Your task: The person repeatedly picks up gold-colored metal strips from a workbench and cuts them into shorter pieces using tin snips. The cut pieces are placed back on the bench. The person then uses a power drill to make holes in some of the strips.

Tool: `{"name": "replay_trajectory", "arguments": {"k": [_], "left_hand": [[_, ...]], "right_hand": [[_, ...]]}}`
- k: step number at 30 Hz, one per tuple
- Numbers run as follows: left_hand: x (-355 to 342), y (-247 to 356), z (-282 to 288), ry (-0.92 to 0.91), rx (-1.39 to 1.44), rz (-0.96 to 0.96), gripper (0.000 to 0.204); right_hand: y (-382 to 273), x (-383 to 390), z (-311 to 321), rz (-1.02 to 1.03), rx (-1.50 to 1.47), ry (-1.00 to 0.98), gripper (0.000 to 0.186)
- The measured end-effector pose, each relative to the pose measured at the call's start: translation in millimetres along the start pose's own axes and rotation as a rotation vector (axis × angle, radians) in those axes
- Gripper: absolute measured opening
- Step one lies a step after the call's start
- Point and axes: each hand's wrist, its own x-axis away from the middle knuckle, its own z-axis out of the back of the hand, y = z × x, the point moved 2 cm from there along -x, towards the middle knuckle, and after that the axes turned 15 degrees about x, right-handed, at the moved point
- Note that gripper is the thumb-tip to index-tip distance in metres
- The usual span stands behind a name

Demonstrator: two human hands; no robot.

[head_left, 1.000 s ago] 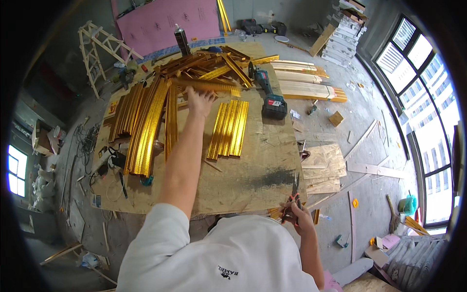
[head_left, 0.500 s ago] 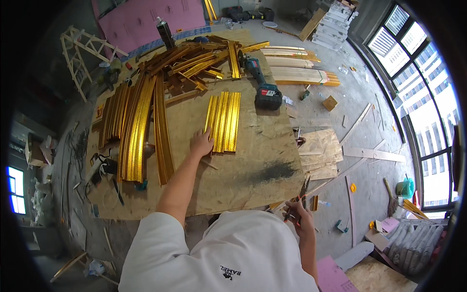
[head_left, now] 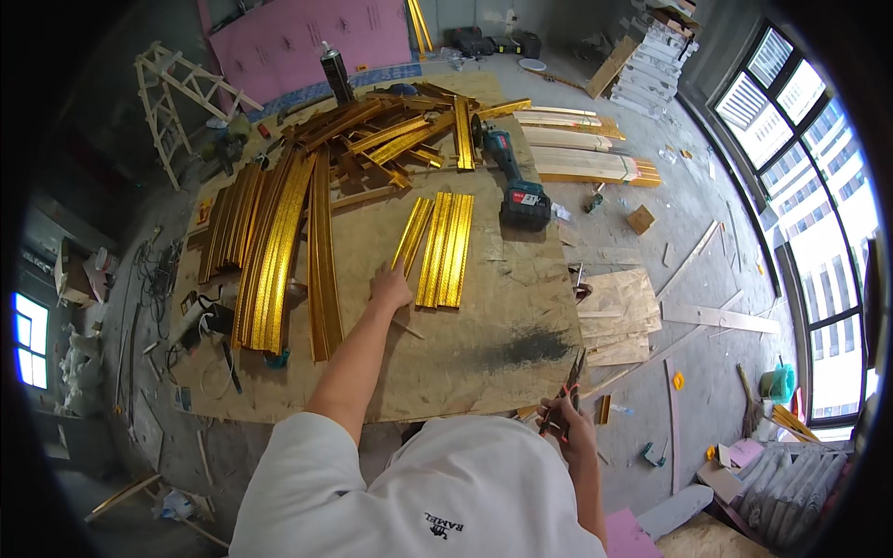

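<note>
My left hand (head_left: 391, 286) reaches over the plywood worktop, fingers closed on the lower end of a gold trim strip (head_left: 412, 232). This strip lies slanted, a narrow gap apart from a group of gold strips (head_left: 446, 251) laid side by side. Near the worktop's front edge my right hand (head_left: 572, 423) is closed around a pair of shears (head_left: 576, 379) with dark blades and orange-and-black handles, blades pointing away from me. Left of my left hand lie long gold strips (head_left: 270, 256) and a separate gold strip (head_left: 322, 260).
A jumbled heap of gold offcuts (head_left: 372, 135) covers the worktop's far part, with a spray can (head_left: 336, 73) behind it. A cordless angle grinder (head_left: 514, 177) lies to the right. Bundled boards (head_left: 591, 163) and wood scraps (head_left: 716, 319) lie on the floor.
The strip under my left hand has parted from the group and now slants. The shears' blades, spread before, look closer together. The whole view has shifted slightly.
</note>
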Motion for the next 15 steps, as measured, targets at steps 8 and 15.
{"name": "replay_trajectory", "arguments": {"k": [8, 15], "left_hand": [[-35.8, -28.9, -15.5, 0.239, 0.177, -0.016, 0.083], [24.6, -10.3, 52.5, 0.073, 1.535, -0.086, 0.073]], "right_hand": [[3.5, -4.5, 2.0, 0.002, 0.068, -0.042, 0.032], [-3.2, -1.7, 5.0, -0.004, 0.115, -0.054, 0.032]]}}
